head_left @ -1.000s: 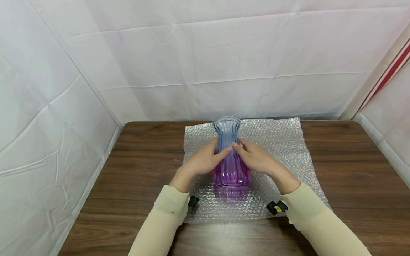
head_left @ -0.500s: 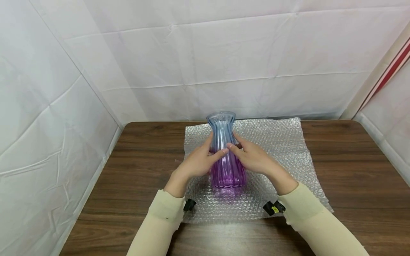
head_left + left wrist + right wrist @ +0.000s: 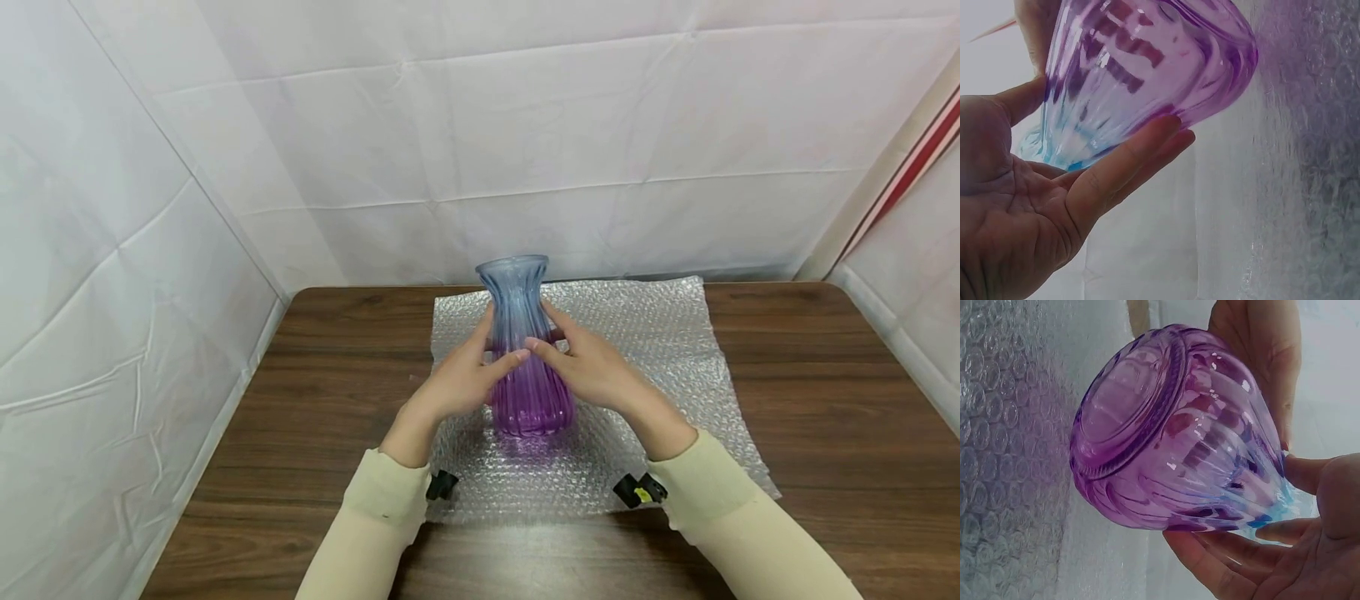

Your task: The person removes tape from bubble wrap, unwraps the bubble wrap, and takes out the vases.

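Note:
A ribbed glass vase (image 3: 528, 396), blue at its flared mouth and purple toward its base, is held between both hands over the bubble wrap (image 3: 645, 333). Its top leans slightly left in the head view. My left hand (image 3: 462, 379) grips the left side, thumb across the front and fingers spread along the glass. From the right, my right hand (image 3: 596, 371) grips it likewise, the two thumb tips close together at the front. In the right wrist view the round purple base of the vase (image 3: 1129, 394) shows, facing the wrap (image 3: 1004, 425).
The bubble wrap lies flat on a dark wood-grain table (image 3: 322, 400), reaching near its back edge. White cloth walls (image 3: 525, 125) stand behind the table and at its left. A small camera is strapped at each sleeve cuff.
Both hands have shifted the vase a little to the left and up in the head view. Its mouth has swung left. The bubble wrap has stayed in place.

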`<action>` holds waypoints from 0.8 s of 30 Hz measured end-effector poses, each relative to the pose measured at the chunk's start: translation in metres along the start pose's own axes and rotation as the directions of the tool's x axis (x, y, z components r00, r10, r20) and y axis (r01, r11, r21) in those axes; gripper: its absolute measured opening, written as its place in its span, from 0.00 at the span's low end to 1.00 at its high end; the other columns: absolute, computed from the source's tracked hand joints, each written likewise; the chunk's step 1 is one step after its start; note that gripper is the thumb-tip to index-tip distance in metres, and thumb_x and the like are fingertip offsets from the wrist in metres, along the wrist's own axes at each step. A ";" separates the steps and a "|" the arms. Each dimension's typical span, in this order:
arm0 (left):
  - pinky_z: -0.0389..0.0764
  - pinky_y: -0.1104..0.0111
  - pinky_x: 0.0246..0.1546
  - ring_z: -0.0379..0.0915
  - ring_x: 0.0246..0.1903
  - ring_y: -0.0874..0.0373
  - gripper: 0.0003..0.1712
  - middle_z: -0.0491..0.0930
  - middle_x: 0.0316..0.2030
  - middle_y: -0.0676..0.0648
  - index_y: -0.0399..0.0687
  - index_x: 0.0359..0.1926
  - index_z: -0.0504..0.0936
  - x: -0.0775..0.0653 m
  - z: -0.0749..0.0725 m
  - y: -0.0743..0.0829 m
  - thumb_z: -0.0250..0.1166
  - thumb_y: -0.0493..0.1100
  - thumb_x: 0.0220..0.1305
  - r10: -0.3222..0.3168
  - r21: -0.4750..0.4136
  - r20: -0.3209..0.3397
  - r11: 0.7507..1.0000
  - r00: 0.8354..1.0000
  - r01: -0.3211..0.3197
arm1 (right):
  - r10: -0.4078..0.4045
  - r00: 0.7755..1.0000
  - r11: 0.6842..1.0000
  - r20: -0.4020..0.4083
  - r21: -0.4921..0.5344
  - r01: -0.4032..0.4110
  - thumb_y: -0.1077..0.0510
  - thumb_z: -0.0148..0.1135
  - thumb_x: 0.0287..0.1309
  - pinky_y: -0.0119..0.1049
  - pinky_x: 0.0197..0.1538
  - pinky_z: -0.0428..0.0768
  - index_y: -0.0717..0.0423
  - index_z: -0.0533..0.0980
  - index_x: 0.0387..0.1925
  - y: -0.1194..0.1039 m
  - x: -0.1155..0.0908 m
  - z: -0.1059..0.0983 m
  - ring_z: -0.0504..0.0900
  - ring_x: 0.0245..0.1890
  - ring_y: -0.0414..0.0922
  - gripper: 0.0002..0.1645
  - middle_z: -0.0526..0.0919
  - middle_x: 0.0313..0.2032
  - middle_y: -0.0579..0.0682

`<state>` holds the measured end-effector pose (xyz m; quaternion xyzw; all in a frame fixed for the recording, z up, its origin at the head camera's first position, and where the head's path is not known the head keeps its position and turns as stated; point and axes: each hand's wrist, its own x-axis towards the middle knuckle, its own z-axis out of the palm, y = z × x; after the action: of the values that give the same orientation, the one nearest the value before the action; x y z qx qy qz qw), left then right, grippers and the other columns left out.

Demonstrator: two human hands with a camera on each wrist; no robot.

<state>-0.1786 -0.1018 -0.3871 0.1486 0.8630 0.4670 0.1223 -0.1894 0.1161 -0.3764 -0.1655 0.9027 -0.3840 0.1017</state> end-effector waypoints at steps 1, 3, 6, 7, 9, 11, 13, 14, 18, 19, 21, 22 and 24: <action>0.82 0.49 0.58 0.81 0.60 0.40 0.55 0.67 0.73 0.33 0.60 0.84 0.29 0.000 0.000 0.000 0.57 0.64 0.75 0.003 -0.015 -0.002 1.000 1.000 -0.003 | -0.004 1.000 1.000 -0.007 0.005 0.004 0.34 0.49 0.77 0.61 0.59 0.80 0.42 0.43 0.84 0.000 0.000 0.000 0.83 0.59 0.62 0.47 0.78 0.65 0.63; 0.82 0.48 0.59 0.79 0.62 0.39 0.55 0.65 0.75 0.34 0.63 0.83 0.29 -0.001 0.000 0.000 0.58 0.63 0.76 0.013 -0.040 -0.013 0.999 1.000 -0.014 | -0.010 1.000 1.000 -0.015 0.018 0.010 0.34 0.50 0.76 0.60 0.59 0.81 0.42 0.44 0.84 -0.001 0.000 0.001 0.82 0.60 0.62 0.47 0.77 0.66 0.63; 0.82 0.47 0.59 0.76 0.65 0.38 0.54 0.65 0.74 0.34 0.68 0.83 0.30 -0.001 -0.001 0.000 0.61 0.60 0.75 0.036 -0.078 -0.035 0.996 0.999 -0.038 | -0.018 0.999 0.999 -0.028 0.043 0.019 0.33 0.52 0.75 0.59 0.58 0.83 0.40 0.45 0.84 -0.002 0.001 0.002 0.83 0.60 0.63 0.47 0.77 0.67 0.63; 0.82 0.47 0.59 0.74 0.67 0.39 0.54 0.65 0.75 0.35 0.70 0.83 0.31 -0.001 -0.001 0.000 0.62 0.59 0.75 0.042 -0.091 -0.042 0.995 0.998 -0.046 | -0.017 0.999 0.998 -0.031 0.054 0.019 0.33 0.53 0.75 0.59 0.57 0.83 0.39 0.45 0.84 -0.002 0.001 0.002 0.83 0.60 0.63 0.48 0.77 0.67 0.63; 0.82 0.47 0.58 0.73 0.68 0.40 0.56 0.67 0.74 0.36 0.72 0.83 0.32 -0.001 -0.002 0.000 0.65 0.56 0.73 0.058 -0.103 -0.056 0.993 0.997 -0.064 | -0.019 0.999 0.997 -0.036 0.077 0.022 0.33 0.55 0.73 0.58 0.57 0.83 0.39 0.46 0.84 -0.003 0.002 0.002 0.84 0.59 0.62 0.48 0.77 0.67 0.62; 0.83 0.48 0.57 0.72 0.68 0.41 0.59 0.68 0.72 0.37 0.74 0.83 0.33 -0.002 -0.003 0.000 0.69 0.54 0.70 0.076 -0.114 -0.069 0.990 0.995 -0.084 | -0.019 0.999 0.995 -0.042 0.099 0.023 0.34 0.57 0.72 0.57 0.56 0.84 0.40 0.47 0.84 -0.004 0.002 0.003 0.85 0.57 0.61 0.49 0.77 0.66 0.62; 0.83 0.48 0.58 0.73 0.68 0.43 0.63 0.70 0.71 0.39 0.75 0.83 0.34 -0.002 -0.003 0.000 0.73 0.52 0.66 0.097 -0.111 -0.083 0.988 0.992 -0.105 | -0.016 0.999 0.993 -0.047 0.116 0.021 0.35 0.59 0.71 0.56 0.56 0.84 0.42 0.48 0.83 -0.006 0.003 0.004 0.86 0.55 0.59 0.50 0.77 0.66 0.61; 0.82 0.48 0.58 0.73 0.67 0.42 0.65 0.71 0.70 0.39 0.75 0.82 0.34 -0.002 -0.003 -0.001 0.74 0.51 0.64 0.107 -0.104 -0.090 0.988 0.990 -0.116 | -0.018 0.999 0.993 -0.051 0.117 0.024 0.35 0.60 0.71 0.56 0.56 0.84 0.43 0.49 0.83 -0.008 0.003 0.004 0.86 0.54 0.59 0.50 0.77 0.66 0.61; 0.80 0.47 0.61 0.74 0.67 0.41 0.71 0.71 0.71 0.39 0.72 0.83 0.33 -0.004 -0.003 -0.001 0.79 0.51 0.57 0.098 -0.046 -0.134 0.993 0.986 -0.105 | -0.036 0.997 0.991 -0.063 0.124 0.043 0.37 0.63 0.69 0.54 0.54 0.85 0.47 0.51 0.83 -0.013 0.005 0.006 0.87 0.52 0.57 0.51 0.78 0.65 0.58; 0.80 0.47 0.62 0.74 0.66 0.41 0.72 0.71 0.71 0.39 0.70 0.83 0.33 -0.004 -0.003 -0.001 0.80 0.51 0.57 0.085 -0.028 -0.146 0.996 0.986 -0.090 | -0.042 0.997 0.991 -0.067 0.121 0.050 0.37 0.64 0.69 0.53 0.54 0.85 0.48 0.52 0.82 -0.013 0.006 0.007 0.86 0.52 0.56 0.51 0.78 0.64 0.57; 0.78 0.46 0.63 0.74 0.66 0.40 0.74 0.70 0.72 0.37 0.66 0.84 0.32 -0.005 -0.003 0.000 0.80 0.53 0.55 0.051 -0.002 -0.169 0.999 0.984 -0.052 | -0.060 0.995 0.991 -0.073 0.113 0.068 0.38 0.65 0.68 0.52 0.52 0.86 0.49 0.54 0.82 -0.014 0.008 0.008 0.86 0.51 0.56 0.51 0.79 0.63 0.56; 0.77 0.45 0.64 0.74 0.66 0.40 0.74 0.70 0.72 0.37 0.64 0.84 0.32 -0.006 -0.003 0.000 0.81 0.53 0.55 0.034 0.006 -0.179 0.999 0.983 -0.033 | -0.069 0.995 0.992 -0.077 0.105 0.077 0.38 0.65 0.68 0.51 0.51 0.86 0.50 0.55 0.81 -0.015 0.009 0.009 0.86 0.51 0.56 0.51 0.79 0.63 0.56; 0.76 0.44 0.66 0.74 0.66 0.40 0.75 0.70 0.72 0.36 0.61 0.84 0.32 -0.007 -0.003 0.001 0.81 0.53 0.54 0.012 0.016 -0.197 1.000 0.980 -0.009 | -0.085 0.993 0.992 -0.085 0.089 0.092 0.39 0.66 0.67 0.50 0.50 0.86 0.51 0.57 0.81 -0.016 0.010 0.010 0.85 0.50 0.55 0.50 0.79 0.63 0.55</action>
<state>-0.1727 -0.1058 -0.3842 0.1070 0.8736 0.4736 0.0328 -0.1925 0.0957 -0.3723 -0.1848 0.8790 -0.4360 0.0556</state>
